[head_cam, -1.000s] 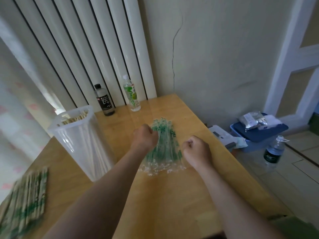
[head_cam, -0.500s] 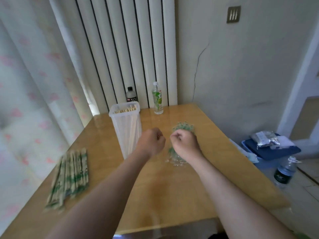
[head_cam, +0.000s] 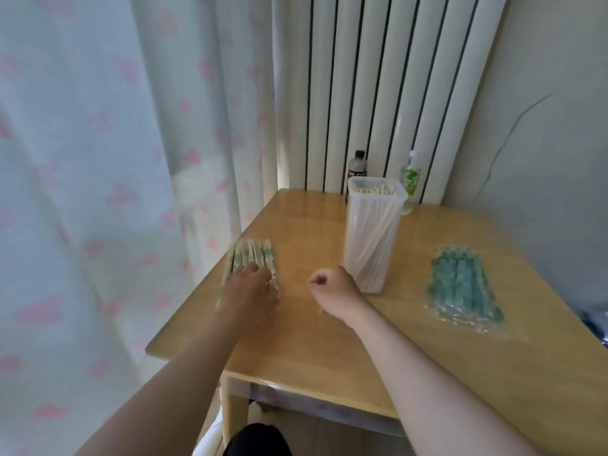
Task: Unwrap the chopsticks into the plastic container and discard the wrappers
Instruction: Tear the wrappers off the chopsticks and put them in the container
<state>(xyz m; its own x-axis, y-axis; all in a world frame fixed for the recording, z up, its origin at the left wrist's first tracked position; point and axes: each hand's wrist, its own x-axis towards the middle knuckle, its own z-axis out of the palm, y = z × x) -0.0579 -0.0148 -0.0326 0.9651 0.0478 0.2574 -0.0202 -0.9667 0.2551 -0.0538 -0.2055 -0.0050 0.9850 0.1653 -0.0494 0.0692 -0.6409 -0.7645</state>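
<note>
A pile of wrapped chopsticks (head_cam: 251,258) in green-printed paper lies near the table's left edge. My left hand (head_cam: 250,286) rests on the near end of that pile; blur hides whether its fingers grip any. My right hand (head_cam: 332,287) hovers as a loose fist with nothing in it, just left of the tall clear plastic container (head_cam: 373,238). The container stands upright with several bare chopsticks inside. A heap of clear and green discarded wrappers (head_cam: 460,286) lies on the table's right side.
A dark bottle (head_cam: 358,166) and a green-labelled bottle (head_cam: 411,179) stand behind the container by the radiator (head_cam: 378,93). A curtain (head_cam: 98,192) hangs along the wooden table's (head_cam: 312,340) left edge. A wall stands to the right.
My view swung left. My left hand moved from beside the wrapper heap over to the wrapped chopsticks. My right hand left the heap and now sits by the container.
</note>
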